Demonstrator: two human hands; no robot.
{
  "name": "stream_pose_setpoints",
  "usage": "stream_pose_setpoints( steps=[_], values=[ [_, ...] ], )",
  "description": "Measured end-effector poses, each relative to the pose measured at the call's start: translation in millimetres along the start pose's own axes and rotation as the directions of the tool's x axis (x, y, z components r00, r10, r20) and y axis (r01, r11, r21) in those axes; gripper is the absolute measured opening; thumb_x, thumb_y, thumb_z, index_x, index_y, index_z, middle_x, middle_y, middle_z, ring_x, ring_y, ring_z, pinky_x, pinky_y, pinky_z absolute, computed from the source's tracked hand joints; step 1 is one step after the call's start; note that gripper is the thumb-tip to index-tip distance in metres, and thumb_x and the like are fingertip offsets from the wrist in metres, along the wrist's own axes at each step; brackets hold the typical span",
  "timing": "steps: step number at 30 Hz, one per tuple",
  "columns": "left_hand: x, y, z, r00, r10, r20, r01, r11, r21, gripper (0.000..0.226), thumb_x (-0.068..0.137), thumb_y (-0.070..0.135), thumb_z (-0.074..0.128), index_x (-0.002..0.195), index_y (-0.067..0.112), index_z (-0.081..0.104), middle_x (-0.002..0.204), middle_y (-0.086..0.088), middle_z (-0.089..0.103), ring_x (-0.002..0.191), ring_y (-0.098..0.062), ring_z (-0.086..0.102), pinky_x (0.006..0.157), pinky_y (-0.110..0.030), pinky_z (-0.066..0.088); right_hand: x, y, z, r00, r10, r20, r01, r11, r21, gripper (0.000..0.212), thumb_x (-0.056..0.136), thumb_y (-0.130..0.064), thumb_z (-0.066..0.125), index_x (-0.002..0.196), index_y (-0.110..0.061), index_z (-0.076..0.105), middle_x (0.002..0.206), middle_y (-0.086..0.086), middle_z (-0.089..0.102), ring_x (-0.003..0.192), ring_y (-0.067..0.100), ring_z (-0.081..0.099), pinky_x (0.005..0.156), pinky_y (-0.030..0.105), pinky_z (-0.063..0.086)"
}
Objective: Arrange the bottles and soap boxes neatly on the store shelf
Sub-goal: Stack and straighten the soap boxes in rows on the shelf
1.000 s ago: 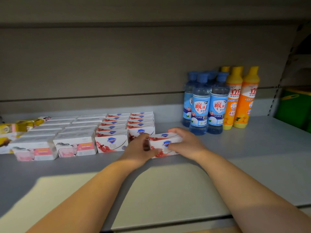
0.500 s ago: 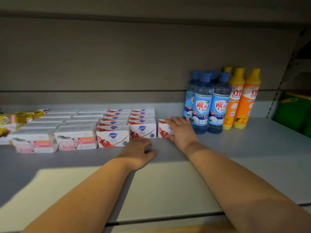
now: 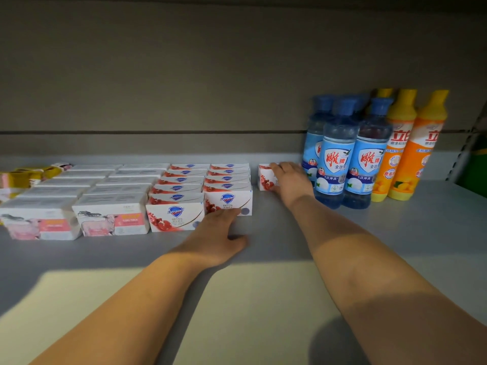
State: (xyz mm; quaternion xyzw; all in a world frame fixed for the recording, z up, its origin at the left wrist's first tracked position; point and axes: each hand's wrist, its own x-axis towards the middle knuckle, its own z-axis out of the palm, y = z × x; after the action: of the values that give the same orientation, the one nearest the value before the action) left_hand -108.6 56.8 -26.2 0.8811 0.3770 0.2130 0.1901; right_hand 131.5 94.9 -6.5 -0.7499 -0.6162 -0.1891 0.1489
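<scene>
Several yellow packets (image 3: pixel 26 175) are seen at the far left of the grey shelf (image 3: pixel 395 233). Beside them, two columns of white-and-pink soap boxes (image 3: pixel 113 219) are lined up front to back, followed by two columns of red-and-white soap boxes (image 3: pixel 175 217). The left hand (image 3: pixel 218 238) is laid palm down on the shelf, its fingers loose and holding nothing, with the fingertips touching the front box of the rightmost column. Further back, a lone soap box (image 3: pixel 264 177) is set apart from that column, near the back wall. It is covered on its right side by the right hand (image 3: pixel 290 180), whose fingers are stretched fairly straight over its top, pressed on it rather than wrapped around it. Just beside that hand, blue bottles (image 3: pixel 334 159) are stood upright in a cluster, and orange bottles (image 3: pixel 421 154) are stood touching them. A green object (image 3: pixel 477 167) is glimpsed past the shelf's right end.
</scene>
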Motion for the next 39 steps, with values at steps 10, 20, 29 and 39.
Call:
stream_pose_setpoints(
  steps=[10,20,29,39],
  values=[
    [0,6,1,0.997,0.024,0.071,-0.032,0.992,0.122,0.045,0.093,0.034,0.051,0.137,0.027,0.045,0.135,0.0,0.04,0.131,-0.016,0.028,0.091,-0.016,0.017,4,2,5,0.999,0.0,-0.045,-0.003,0.998,-0.057,0.059,0.09,-0.021,0.056,0.142,-0.016,0.03,0.136,0.012,0.041,0.126,0.03,0.037,0.106,0.038,0.032],
    [-5,9,-11,0.98,0.046,0.194,-0.085,0.976,0.201,0.04,0.095,0.042,0.045,0.131,0.024,0.049,0.136,0.001,0.041,0.127,-0.015,0.034,0.099,-0.023,0.025,-13,-6,-7,0.989,-0.066,-0.133,0.086,0.985,0.147,0.066,0.09,-0.021,0.056,0.147,-0.011,0.024,0.146,0.015,0.03,0.139,0.032,0.02,0.115,0.037,0.015],
    [-11,14,-18,0.963,0.036,0.268,-0.105,0.963,0.248,0.042,0.098,0.04,0.041,0.131,0.016,0.048,0.139,-0.003,0.042,0.129,-0.017,0.035,0.099,-0.022,0.027,-57,-53,-25,0.977,-0.204,-0.066,0.204,0.791,0.577,0.049,0.085,-0.027,0.066,0.131,-0.012,0.052,0.136,0.008,0.04,0.128,0.019,0.035,0.109,0.024,0.023],
    [-13,12,-24,0.979,0.025,0.201,-0.058,0.985,0.162,0.011,0.091,0.033,0.048,0.094,0.027,0.057,0.112,0.0,0.06,0.098,-0.017,0.054,0.077,-0.024,0.041,-100,-46,-47,0.994,0.045,0.1,-0.104,0.681,0.725,0.054,0.081,-0.012,0.07,0.13,-0.016,0.049,0.126,0.008,0.055,0.11,0.022,0.056,0.097,0.028,0.043]
  ],
)
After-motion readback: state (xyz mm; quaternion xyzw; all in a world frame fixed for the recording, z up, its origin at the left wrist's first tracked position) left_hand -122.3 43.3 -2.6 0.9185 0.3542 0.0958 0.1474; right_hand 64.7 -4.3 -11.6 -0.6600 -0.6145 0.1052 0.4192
